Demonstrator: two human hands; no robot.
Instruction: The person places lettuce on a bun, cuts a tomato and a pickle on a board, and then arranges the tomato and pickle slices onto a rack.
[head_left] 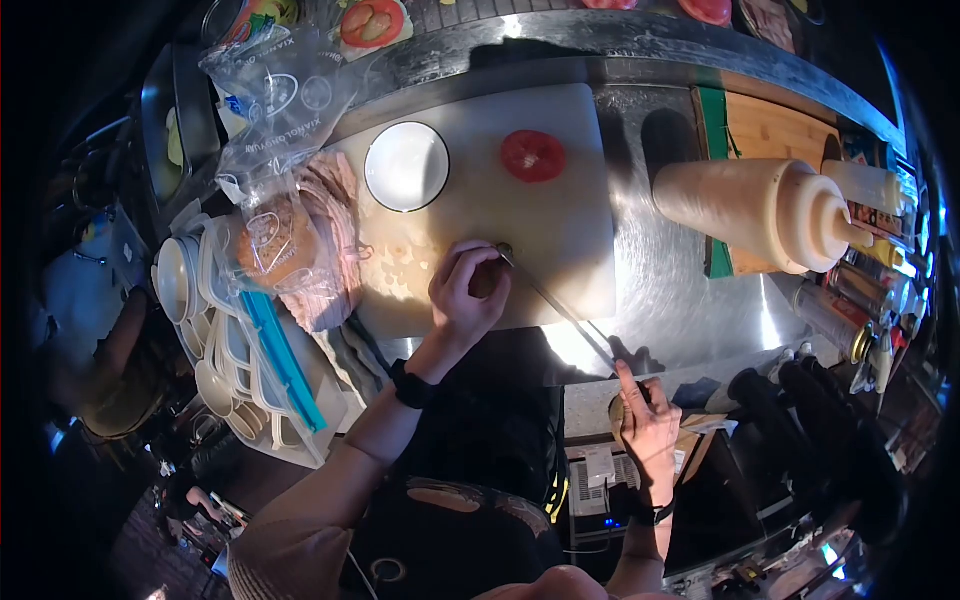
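Steel knife [560, 310], gripped by the right hand [648, 420] off the cutting board's [560, 240] near edge, meets the left hand [468, 295] pinching perhaps a small piece [487, 283]; best keep fingertips tucked.

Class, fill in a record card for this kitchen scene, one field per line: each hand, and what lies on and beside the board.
Left hand: curled on the cutting board, at the knife tip; contents unclear
Right hand: grip on the knife handle
On board: tomato slice, white bowl
Beside board: squeeze bottle, bagged bread
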